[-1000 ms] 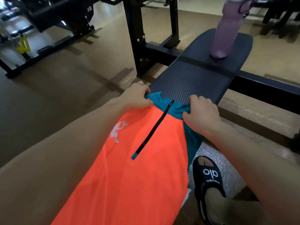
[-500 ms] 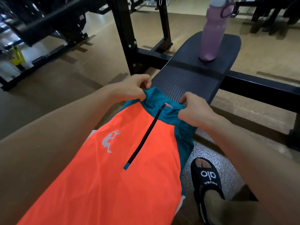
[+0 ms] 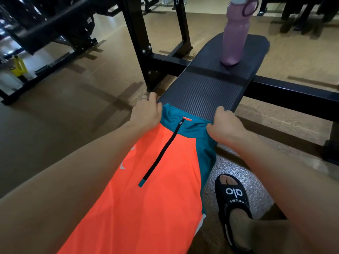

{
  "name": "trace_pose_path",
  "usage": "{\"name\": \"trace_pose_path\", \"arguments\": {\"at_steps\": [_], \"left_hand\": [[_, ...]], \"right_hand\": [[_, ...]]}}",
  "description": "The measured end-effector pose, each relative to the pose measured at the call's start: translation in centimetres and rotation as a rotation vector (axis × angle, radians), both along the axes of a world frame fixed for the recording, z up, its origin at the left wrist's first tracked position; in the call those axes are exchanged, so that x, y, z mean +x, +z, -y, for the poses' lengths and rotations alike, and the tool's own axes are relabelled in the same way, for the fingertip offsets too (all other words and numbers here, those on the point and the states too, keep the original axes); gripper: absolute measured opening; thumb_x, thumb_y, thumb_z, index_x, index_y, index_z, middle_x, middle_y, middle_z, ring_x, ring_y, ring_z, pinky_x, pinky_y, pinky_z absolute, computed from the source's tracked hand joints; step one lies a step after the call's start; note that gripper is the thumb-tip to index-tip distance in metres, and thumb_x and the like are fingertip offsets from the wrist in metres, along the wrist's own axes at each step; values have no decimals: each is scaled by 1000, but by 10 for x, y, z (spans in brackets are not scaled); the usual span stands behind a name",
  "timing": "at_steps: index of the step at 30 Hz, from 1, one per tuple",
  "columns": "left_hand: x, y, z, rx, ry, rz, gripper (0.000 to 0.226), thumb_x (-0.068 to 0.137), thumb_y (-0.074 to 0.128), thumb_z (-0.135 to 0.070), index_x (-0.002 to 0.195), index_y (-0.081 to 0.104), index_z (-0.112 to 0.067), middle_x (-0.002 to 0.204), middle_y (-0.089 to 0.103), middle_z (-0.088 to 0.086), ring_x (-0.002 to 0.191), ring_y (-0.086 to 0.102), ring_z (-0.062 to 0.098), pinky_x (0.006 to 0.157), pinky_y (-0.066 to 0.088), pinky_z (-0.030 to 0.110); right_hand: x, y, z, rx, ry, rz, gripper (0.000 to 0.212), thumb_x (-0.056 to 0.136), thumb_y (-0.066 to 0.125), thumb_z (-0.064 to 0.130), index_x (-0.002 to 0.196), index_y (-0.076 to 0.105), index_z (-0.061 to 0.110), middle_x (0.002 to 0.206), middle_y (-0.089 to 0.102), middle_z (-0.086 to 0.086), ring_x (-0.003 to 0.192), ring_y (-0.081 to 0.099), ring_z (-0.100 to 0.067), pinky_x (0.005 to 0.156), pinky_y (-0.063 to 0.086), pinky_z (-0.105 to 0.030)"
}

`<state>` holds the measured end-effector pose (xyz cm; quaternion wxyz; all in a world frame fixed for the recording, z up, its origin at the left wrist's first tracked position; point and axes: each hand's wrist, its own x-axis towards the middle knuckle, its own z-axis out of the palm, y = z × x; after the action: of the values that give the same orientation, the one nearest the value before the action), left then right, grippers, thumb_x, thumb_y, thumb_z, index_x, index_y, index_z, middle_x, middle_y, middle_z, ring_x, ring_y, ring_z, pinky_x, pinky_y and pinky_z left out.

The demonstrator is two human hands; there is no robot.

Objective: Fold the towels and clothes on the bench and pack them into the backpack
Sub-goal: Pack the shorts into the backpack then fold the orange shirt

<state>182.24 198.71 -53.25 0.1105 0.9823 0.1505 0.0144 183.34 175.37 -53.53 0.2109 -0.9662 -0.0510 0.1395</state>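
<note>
An orange shirt [image 3: 146,195] with teal collar, teal side panels and a black zip lies lengthwise along the dark bench [image 3: 205,88], collar end away from me. My left hand [image 3: 146,114] grips the collar's left shoulder. My right hand [image 3: 224,125] pinches the teal fabric at the right shoulder, at the bench's right edge. My left forearm covers part of the white logo on the chest. No backpack or towel is in view.
A pink water bottle [image 3: 235,33] stands upright at the bench's far end. Black rack uprights [image 3: 139,43] and a crossbar [image 3: 293,92] flank the bench. My sandalled foot [image 3: 234,202] rests on the floor to the right. More gym equipment stands at the left.
Both hands, still holding the shoulders, have spread the collar end wider and laid it flatter on the bench. The view has shifted, so the bottle sits further right.
</note>
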Motion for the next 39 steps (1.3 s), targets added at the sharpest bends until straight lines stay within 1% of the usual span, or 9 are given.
{"name": "trace_pose_path", "arguments": {"at_steps": [4,7,9,13,20,25,28,34,39], "left_hand": [[-43,-1,31,200,-249,202,52,100,42,-43,144,45,-16,138,47,17,124,47,36,106,38,47],[-76,-26,48,104,-378,43,69,96,28,-57,149,43,-15,146,44,18,131,45,36,114,34,44],[-88,-41,51,184,-371,-79,79,95,17,-63,158,30,-18,159,32,19,144,34,36,121,25,45],[-107,-27,74,220,-313,13,74,97,22,-58,159,27,-19,162,29,18,147,30,36,122,22,49],[-193,-45,121,198,-353,-105,85,88,25,-65,162,19,-23,170,8,9,156,10,29,125,8,53],[-215,-38,147,336,-455,24,86,81,61,-54,154,38,-13,159,35,19,147,32,38,121,24,55],[-239,-37,165,330,-568,21,74,78,58,-53,137,47,-9,140,47,16,130,43,38,112,34,50],[-268,-26,194,9,-398,-30,68,68,47,-73,108,45,-18,107,45,-1,100,43,22,87,38,37],[-277,-12,201,-188,-315,-30,62,69,75,-61,101,38,-23,99,45,-7,93,50,19,78,36,32]], "right_hand": [[-3,-4,17,219,-157,-254,72,69,70,33,126,42,0,123,58,-20,110,61,-37,82,49,-39],[-16,-8,29,514,-245,-438,85,42,71,43,114,49,4,92,64,-10,75,66,-23,64,55,-36],[-30,-11,33,620,-216,-588,81,43,78,44,112,54,9,81,61,-6,59,59,-17,56,46,-31],[-56,-18,43,589,42,-848,47,77,77,27,122,68,14,109,75,-3,81,66,-18,76,47,-30],[-78,-22,62,388,165,-790,33,79,74,7,112,69,9,106,75,-6,94,71,-19,80,55,-30],[-93,-14,82,330,258,-835,33,81,72,14,114,68,11,111,74,-5,108,68,-24,102,50,-40],[-109,-3,86,414,290,-830,30,84,66,12,114,68,7,108,76,-7,107,69,-28,99,50,-40],[-134,22,86,474,318,-862,28,89,61,3,116,66,3,108,75,-13,98,73,-27,83,61,-34],[-142,33,85,516,238,-803,26,93,58,6,118,63,5,112,73,-14,101,72,-28,84,59,-39]]}}
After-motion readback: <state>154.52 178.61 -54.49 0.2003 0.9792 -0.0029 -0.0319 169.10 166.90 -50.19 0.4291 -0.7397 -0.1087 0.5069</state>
